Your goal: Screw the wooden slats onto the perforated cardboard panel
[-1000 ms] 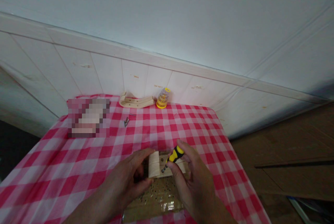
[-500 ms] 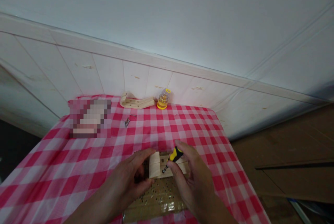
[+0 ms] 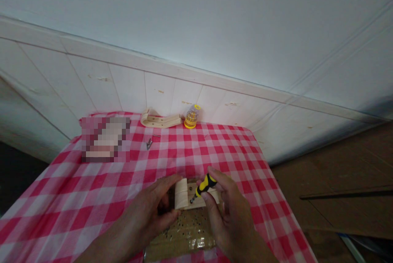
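A pale curved wooden piece (image 3: 181,194) lies on a taped brown cardboard slab (image 3: 181,234) dotted with small dark holes. My left hand (image 3: 156,203) grips the raised, curled end of the wood, thumb on the near side and fingers on the far side. In my right hand (image 3: 225,203) is a black-and-yellow screwdriver (image 3: 205,184), slanted with its tip down at a hole or screw in the wood's flat part. Another dark screw hole (image 3: 190,188) shows just behind the tip. My right hand hides part of the wood's right end.
Against the white panelled wall stand a similar curved wooden piece (image 3: 161,121) and a clear container with a yellow base (image 3: 190,118). Several loose screws (image 3: 149,144) lie on the red checked tablecloth (image 3: 233,148). A blurred-out object (image 3: 107,138) is at the back left.
The fingers of my right hand have shifted on the screwdriver handle, showing more of its yellow part. My left hand and the wood stay almost in place.
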